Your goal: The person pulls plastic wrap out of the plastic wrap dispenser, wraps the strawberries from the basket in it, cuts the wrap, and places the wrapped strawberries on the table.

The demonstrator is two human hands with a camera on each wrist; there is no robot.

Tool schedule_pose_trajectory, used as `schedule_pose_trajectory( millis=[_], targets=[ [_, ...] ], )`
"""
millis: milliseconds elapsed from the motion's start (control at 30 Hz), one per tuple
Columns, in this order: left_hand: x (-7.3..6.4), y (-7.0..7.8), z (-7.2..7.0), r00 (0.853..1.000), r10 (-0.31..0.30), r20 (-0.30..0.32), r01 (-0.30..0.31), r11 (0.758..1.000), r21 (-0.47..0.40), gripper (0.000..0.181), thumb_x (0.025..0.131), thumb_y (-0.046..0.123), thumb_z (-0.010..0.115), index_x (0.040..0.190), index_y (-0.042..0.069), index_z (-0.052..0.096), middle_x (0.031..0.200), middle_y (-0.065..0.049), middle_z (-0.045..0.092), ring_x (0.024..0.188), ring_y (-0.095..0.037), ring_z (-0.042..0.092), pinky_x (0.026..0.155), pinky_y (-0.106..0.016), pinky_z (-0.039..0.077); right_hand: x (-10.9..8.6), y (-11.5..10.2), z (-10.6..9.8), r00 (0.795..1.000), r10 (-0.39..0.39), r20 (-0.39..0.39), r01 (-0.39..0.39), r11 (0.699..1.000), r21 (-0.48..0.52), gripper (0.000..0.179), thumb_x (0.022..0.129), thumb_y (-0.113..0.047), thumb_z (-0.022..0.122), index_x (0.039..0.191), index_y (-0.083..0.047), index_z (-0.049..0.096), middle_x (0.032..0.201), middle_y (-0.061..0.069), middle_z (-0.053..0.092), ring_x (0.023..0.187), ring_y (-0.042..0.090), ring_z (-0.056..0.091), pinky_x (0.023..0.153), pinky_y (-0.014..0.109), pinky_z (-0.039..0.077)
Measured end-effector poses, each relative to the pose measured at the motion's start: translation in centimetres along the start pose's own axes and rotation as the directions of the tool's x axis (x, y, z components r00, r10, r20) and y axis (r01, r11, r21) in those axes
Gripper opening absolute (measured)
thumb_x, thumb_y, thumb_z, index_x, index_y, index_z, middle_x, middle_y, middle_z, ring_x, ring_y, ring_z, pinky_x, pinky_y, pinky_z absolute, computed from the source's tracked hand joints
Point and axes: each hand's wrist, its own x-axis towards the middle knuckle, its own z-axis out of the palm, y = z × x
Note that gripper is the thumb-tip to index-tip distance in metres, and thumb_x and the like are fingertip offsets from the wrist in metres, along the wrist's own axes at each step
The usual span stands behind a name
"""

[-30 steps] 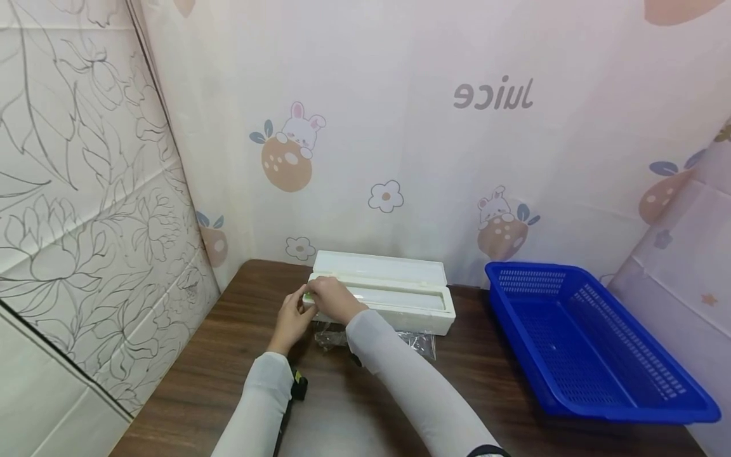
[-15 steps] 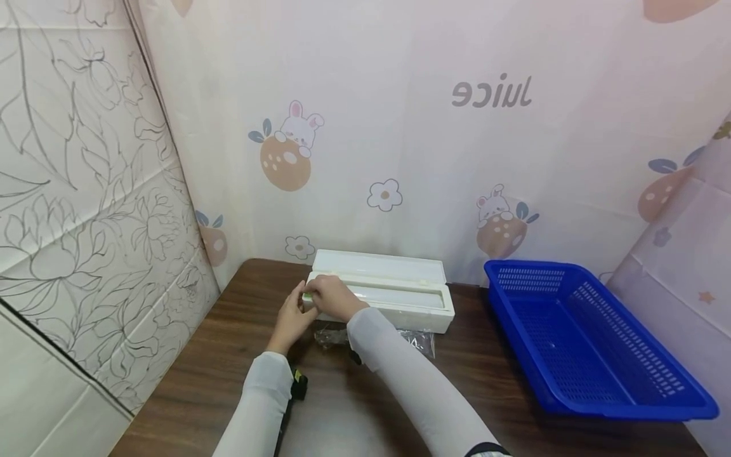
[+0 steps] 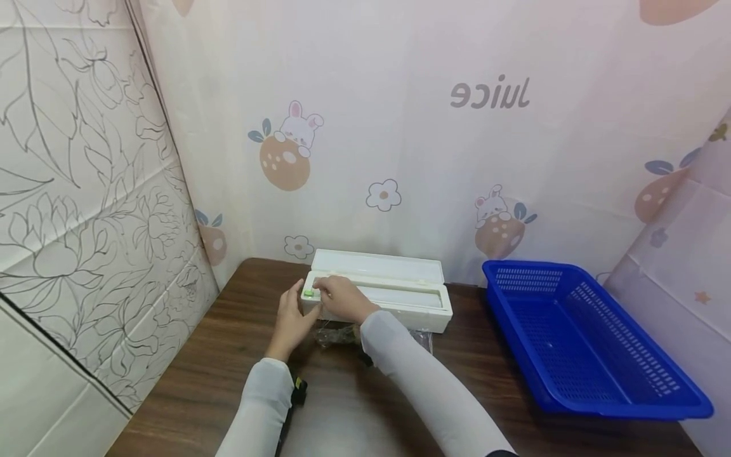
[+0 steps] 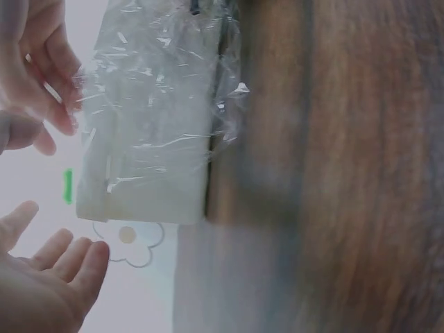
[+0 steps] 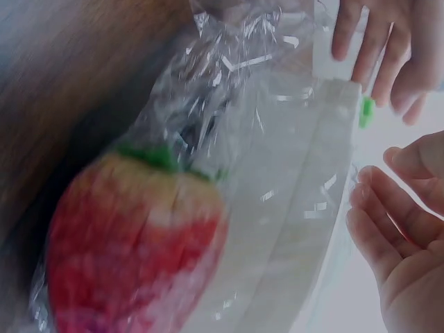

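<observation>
A white cling film dispenser [image 3: 400, 317] stands at the back of the table with its long lid [image 3: 379, 266] raised. On its left end sits a small green slider [image 3: 309, 293]. My left hand [image 3: 290, 327] is beside that end, fingers straight and spread around the corner. My right hand [image 3: 345, 298] is over the dispenser's left part, thumb and fingers apart, fingertips right at the film's edge in the wrist views. Clear film [image 4: 159, 90] drapes down the front. In the right wrist view a red strawberry-shaped thing with green leaves [image 5: 139, 243] lies under film; my right arm hides it in the head view.
A blue perforated plastic basket [image 3: 542, 393] stands on the right side of the dark wooden table [image 3: 188, 381]. A printed curtain [image 3: 388, 127] hangs right behind the dispenser, and a flower-patterned panel [image 3: 103, 222] rises on the left.
My right hand has moved right, off the green slider, which now shows uncovered. My left hand has stayed at the dispenser's left end, its thumb and fingers further apart.
</observation>
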Motion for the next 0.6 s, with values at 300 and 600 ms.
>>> schedule_pose_trajectory(
  millis=[300, 600],
  targets=[
    [-0.3, 1.3, -0.6, 0.989, 0.088, -0.121, -0.088, 0.996, 0.008, 0.051, 0.083, 0.018, 0.067, 0.13, 0.013, 0.049, 0.124, -0.014, 0.045, 0.112, -0.03, 0.047, 0.095, -0.051, 0.045, -3.4, 1.9, -2.0, 0.997, 0.012, -0.075, -0.006, 0.997, 0.077, 0.026, 0.094, -0.013, 0.049, 0.116, -0.01, 0.063, 0.113, 0.003, 0.066, 0.104, 0.012, 0.055, 0.091, 0.034, 0.05],
    [-0.9, 2.0, -0.6, 0.968, 0.25, 0.028, -0.25, 0.968, -0.001, 0.037, 0.084, 0.009, 0.065, 0.12, 0.016, 0.057, 0.114, -0.005, 0.06, 0.103, -0.018, 0.055, 0.088, -0.045, 0.051, -7.9, 3.3, -3.9, 0.983, 0.075, -0.169, -0.04, 0.979, 0.198, 0.025, 0.095, -0.014, 0.049, 0.113, -0.01, 0.065, 0.111, 0.001, 0.066, 0.098, 0.008, 0.057, 0.085, 0.034, 0.053]
  ],
)
